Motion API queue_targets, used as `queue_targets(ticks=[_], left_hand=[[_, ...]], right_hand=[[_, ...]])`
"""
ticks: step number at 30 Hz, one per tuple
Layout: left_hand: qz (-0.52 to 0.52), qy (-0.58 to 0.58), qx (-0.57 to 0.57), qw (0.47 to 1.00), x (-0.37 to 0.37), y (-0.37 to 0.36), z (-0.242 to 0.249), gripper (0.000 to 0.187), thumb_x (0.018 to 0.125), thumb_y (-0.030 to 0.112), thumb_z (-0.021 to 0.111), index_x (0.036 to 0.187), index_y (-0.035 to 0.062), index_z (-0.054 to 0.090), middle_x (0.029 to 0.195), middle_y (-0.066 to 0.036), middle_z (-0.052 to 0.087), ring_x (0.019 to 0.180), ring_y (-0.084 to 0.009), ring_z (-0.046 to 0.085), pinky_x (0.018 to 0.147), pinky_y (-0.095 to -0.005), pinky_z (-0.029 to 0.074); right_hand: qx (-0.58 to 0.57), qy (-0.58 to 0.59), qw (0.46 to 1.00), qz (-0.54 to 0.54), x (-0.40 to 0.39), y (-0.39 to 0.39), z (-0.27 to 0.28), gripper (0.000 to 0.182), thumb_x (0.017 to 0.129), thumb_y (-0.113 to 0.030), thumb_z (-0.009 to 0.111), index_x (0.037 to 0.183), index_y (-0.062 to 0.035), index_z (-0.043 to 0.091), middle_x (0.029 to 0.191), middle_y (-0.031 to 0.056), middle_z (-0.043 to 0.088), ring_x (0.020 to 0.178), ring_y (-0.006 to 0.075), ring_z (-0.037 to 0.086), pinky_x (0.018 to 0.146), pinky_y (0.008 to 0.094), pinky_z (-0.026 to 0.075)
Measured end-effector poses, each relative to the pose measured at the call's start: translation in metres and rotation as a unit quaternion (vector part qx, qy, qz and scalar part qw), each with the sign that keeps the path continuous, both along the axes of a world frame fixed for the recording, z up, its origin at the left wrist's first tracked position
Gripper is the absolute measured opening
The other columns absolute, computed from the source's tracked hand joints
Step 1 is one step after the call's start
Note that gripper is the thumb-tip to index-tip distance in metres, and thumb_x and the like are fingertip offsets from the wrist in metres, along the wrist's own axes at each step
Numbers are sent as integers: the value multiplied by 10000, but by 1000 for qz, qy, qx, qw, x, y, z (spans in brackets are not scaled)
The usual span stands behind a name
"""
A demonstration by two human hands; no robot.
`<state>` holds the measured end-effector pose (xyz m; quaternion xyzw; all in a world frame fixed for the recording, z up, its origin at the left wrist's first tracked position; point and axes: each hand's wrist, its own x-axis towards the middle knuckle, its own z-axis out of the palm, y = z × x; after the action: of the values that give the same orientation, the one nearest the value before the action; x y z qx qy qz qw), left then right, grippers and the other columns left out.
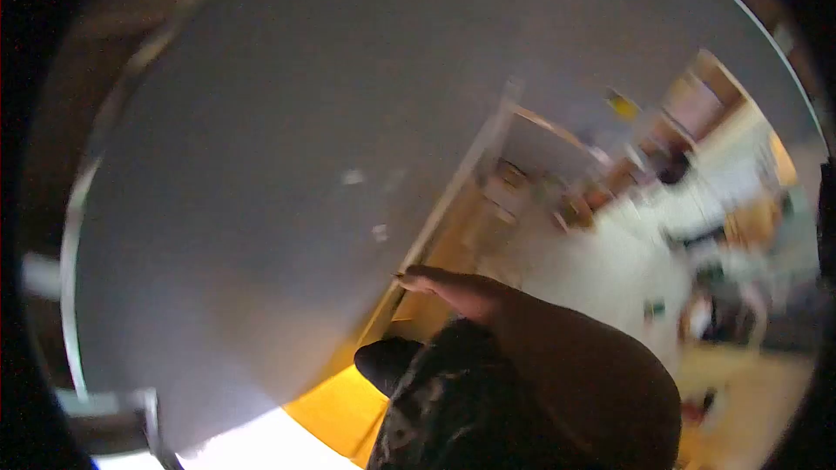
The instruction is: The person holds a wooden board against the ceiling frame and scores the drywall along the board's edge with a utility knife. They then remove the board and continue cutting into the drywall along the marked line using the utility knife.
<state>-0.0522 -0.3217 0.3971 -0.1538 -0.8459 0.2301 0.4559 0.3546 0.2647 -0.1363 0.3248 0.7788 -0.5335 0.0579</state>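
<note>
A large grey panel (261,122) with a pale edge fills most of the view. At its wood-coloured edge, my right hand (427,281) comes in from the lower right, with its fingertips closed at that edge. Blur softens the fingers, and their far side is hidden. Two small white marks show on the panel face near the hand. Below the hand are my dark patterned clothing (444,405) and a rounded dark shape (386,360). My left hand is out of view.
A bright yellow surface (340,405) lies along the panel's lower edge. To the right, the tilted, blurred room shows a pale floor (610,270), wooden shelving (705,100) and assorted items. A pale metal-looking frame corner (131,402) stands at the lower left.
</note>
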Motion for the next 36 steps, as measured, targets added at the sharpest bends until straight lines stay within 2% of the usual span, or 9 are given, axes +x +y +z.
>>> queue_targets(ticks=[2,6,8,12,17,27,33,35,36], left_hand=[[90,-18,-11,996,24,-90,-3,823,864,434,718,1573,214,363,1695,-92,232,1558,-279,245,1248,-559,256],[225,-67,-10,972,93,-218,-28,825,868,447,713,1577,219,358,1698,-88,228,1558,-274,246,1248,-555,261],[262,-80,-14,962,109,-230,-34,826,869,453,711,1578,222,355,1699,-87,226,1558,-272,247,1248,-554,263],[162,19,-28,986,129,-214,-31,909,857,458,711,1608,221,258,1718,-74,181,1579,-271,193,1266,-548,196],[112,13,21,993,126,-219,-34,771,833,431,732,1490,144,448,1707,-77,213,1575,-253,202,1273,-539,160],[205,-47,59,976,128,-205,-27,725,809,400,769,1445,145,533,1703,-73,227,1574,-236,204,1275,-523,167],[179,-26,44,982,131,-210,-29,744,796,432,774,1443,153,534,1702,-76,233,1571,-227,213,1278,-514,169],[214,-51,47,974,131,-212,-30,737,817,437,757,1457,166,515,1700,-79,241,1570,-228,219,1279,-508,167],[144,-7,33,989,126,-221,-33,737,827,448,746,1467,175,502,1700,-81,240,1570,-228,219,1279,-511,164]], right_hand=[[-27,36,998,51,-36,-20,38,534,1094,-515,333,1094,-42,580,702,115,610,624,291,657,592,445,546],[-43,63,987,141,-109,-63,173,489,1066,-507,467,1020,-45,620,793,40,556,721,206,556,702,407,462],[-85,240,955,153,-152,-84,231,439,1084,-487,448,1097,-70,586,708,3,509,554,112,501,524,319,435],[-109,356,901,223,-196,-131,401,396,1105,-444,421,1176,-80,558,699,-12,517,501,62,486,464,260,443],[-55,504,828,238,-246,-191,516,308,1114,-363,408,1117,-69,498,621,-11,507,452,75,495,440,253,446],[-34,510,830,224,-311,-244,578,429,1098,-456,427,1202,-46,500,721,-27,433,513,44,397,443,234,436],[-67,514,831,203,-317,-259,567,355,1109,-413,416,952,-103,488,618,-40,431,435,37,402,348,222,332],[-55,491,842,215,-319,-258,564,517,1090,-513,407,1302,-50,499,745,-29,424,520,38,374,445,226,386],[-54,489,843,217,-319,-257,565,517,1090,-513,407,1302,-50,499,745,-29,424,520,38,374,445,226,386]])
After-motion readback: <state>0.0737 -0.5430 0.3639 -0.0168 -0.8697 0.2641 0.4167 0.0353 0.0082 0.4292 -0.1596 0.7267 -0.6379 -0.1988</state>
